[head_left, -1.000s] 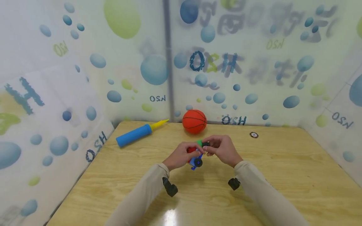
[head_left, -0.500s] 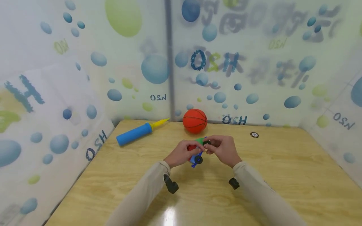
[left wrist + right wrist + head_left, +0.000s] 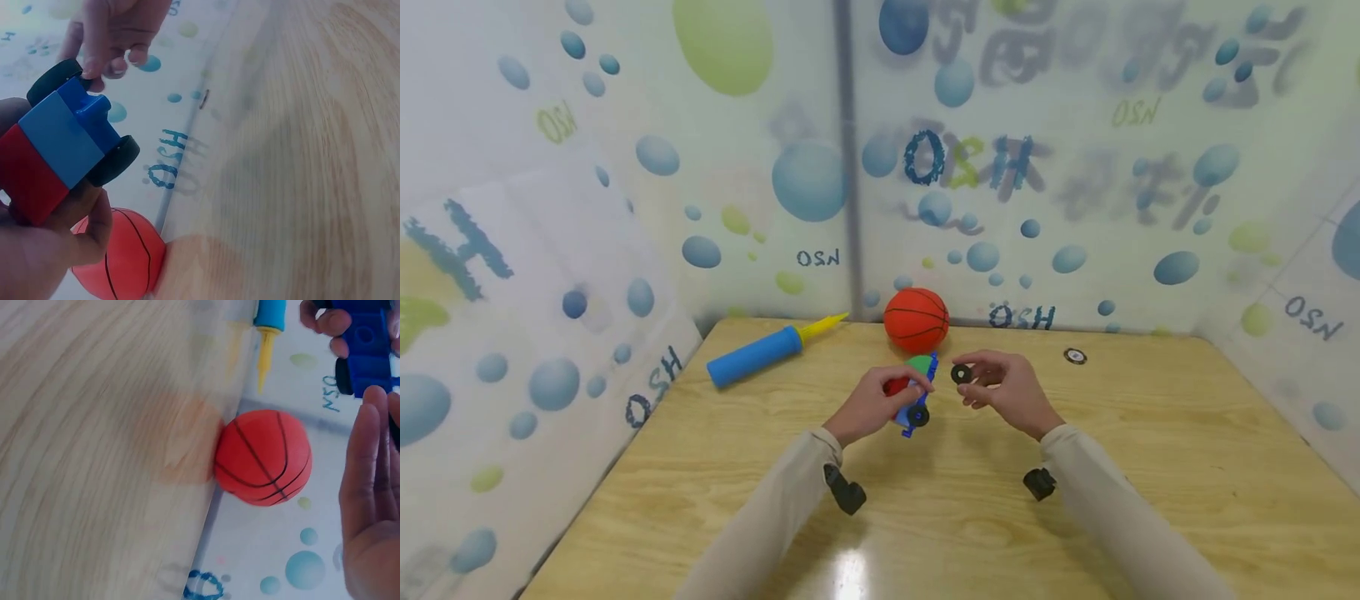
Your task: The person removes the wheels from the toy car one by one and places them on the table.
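Over the middle of the table, my left hand [image 3: 867, 407] grips a toy car [image 3: 932, 368] tilted up on end. Red and light blue blocks [image 3: 62, 139] sit on its dark blue chassis [image 3: 365, 344], and a green block shows at its far end. Black wheels stand on both sides of the car's near end in the left wrist view. To the right of the car, my right hand [image 3: 1013, 396] pinches a loose black wheel [image 3: 961, 374] between thumb and fingertips, a small gap away from the chassis. My left palm covers part of the red block.
A red toy basketball [image 3: 916, 321] sits just beyond the hands by the back wall. At the back left lies a blue hand pump [image 3: 756, 357] with a yellow nozzle. A small round black-and-white disc [image 3: 1075, 357] lies at the back right. Patterned walls enclose the table [image 3: 1120, 450].
My right hand has drawn away to the right with the black wheel, opening a gap from the chassis. My left hand has shifted slightly left and turned the car a little.
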The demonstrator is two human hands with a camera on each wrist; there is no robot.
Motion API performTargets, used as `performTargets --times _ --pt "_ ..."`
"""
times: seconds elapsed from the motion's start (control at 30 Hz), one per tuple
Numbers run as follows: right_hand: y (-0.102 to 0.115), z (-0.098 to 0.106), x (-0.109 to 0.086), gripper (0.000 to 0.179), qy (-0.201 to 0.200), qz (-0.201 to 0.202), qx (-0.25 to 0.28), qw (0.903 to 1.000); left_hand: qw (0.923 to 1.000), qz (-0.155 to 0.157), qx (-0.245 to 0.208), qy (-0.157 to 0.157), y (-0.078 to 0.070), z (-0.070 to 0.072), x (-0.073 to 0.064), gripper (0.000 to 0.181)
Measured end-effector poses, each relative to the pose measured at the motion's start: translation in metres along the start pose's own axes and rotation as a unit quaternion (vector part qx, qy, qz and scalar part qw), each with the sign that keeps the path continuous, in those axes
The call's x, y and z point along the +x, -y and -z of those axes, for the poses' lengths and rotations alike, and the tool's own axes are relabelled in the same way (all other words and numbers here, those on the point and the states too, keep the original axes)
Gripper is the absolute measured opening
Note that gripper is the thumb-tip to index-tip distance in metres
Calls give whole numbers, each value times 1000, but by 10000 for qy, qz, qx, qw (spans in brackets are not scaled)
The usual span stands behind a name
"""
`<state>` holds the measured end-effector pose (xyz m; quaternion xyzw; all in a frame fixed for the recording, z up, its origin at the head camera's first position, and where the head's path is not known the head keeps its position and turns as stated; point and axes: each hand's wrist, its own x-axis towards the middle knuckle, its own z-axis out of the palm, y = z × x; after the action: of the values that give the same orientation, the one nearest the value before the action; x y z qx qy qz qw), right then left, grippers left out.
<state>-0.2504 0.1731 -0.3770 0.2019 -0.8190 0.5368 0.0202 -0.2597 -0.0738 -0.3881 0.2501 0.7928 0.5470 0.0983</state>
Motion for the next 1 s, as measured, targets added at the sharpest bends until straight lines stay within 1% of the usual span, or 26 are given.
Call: performTargets --times 0.1,0.17,0.27,0.33,0.4,0.53,0.63,0.73,0.87,1.0 --pt "-8 7 2 35 68 -146 -411 9990 10000 18 -24 -48 0 1 1 18" --pt "-12 12 3 34 134 -256 -812 9963 10000 16 -29 -55 1 1 2 18" --pt "-18 18 4 32 186 -357 -1491 9880 10000 36 12 -6 2 0 3 18" --pt "-22 20 5 30 266 -471 -1741 9833 10000 69 12 33 3 -1 3 18" --pt "-27 23 5 29 359 -610 -1809 9810 9999 101 24 68 3 -2 2 18" --pt "-37 27 6 29 538 -915 -1639 9807 9999 46 -5 129 5 -3 2 18" --pt "-45 30 7 29 596 -946 -1639 9801 9999 -43 -20 141 8 -3 3 19" --pt "-52 34 9 26 649 -886 -1796 9776 9999 -31 -70 129 9 -3 3 21" --pt "-60 41 13 24 776 -860 -2142 9699 9998 78 -142 117 6 -3 3 23" --pt "-63 46 18 24 926 -902 -2457 9607 9997 101 -142 146 4 -3 4 22"
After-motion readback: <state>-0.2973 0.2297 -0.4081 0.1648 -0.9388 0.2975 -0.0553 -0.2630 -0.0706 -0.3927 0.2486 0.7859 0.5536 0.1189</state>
